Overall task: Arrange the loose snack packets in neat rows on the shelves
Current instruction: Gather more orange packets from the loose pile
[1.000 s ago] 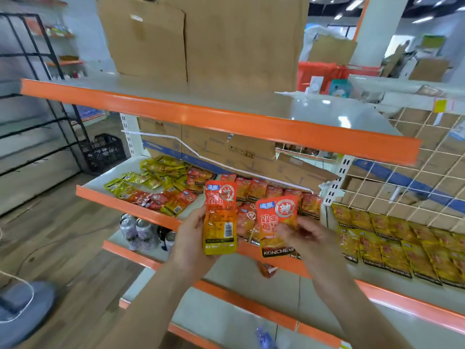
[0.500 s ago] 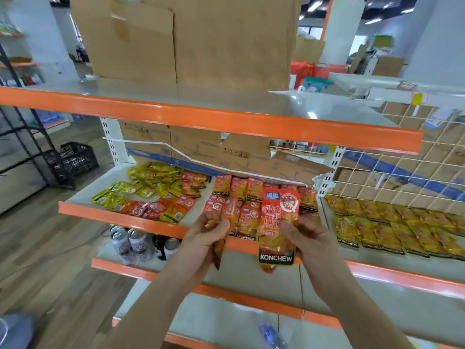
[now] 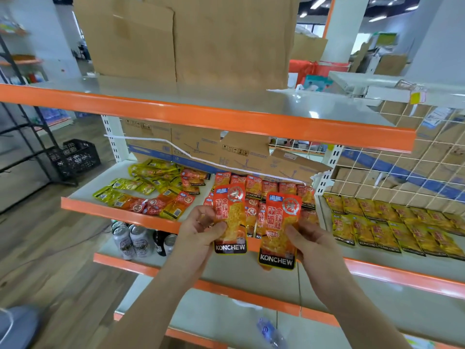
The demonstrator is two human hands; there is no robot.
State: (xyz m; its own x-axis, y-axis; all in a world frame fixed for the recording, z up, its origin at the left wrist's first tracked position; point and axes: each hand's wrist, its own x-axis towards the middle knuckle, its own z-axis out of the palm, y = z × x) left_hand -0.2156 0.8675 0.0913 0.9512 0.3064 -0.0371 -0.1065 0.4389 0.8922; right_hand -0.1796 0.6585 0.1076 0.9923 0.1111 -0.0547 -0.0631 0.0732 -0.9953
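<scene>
I hold two orange KONCHEW snack packets upright, front sides facing me, in front of the middle shelf point(image 3: 120, 212). My left hand point(image 3: 201, 231) pinches the left packet point(image 3: 230, 220) at its left edge. The right packet point(image 3: 279, 230) is pinched at its right edge by my right hand point(image 3: 308, 238). Behind them, orange packets point(image 3: 271, 188) lie in rows on the shelf. A loose heap of yellow and red packets point(image 3: 153, 190) covers the shelf's left part.
Yellow packets point(image 3: 392, 227) lie in neat rows on the neighbouring shelf at right. Cans point(image 3: 133, 239) stand on the shelf below. Cardboard boxes point(image 3: 191, 39) sit on the top shelf. A black crate point(image 3: 75, 157) rests on the wooden floor at left.
My left hand has turned its packet from back side, then edge-on, to front side facing me. Both packets now sit side by side; the view has moved closer to the shelf.
</scene>
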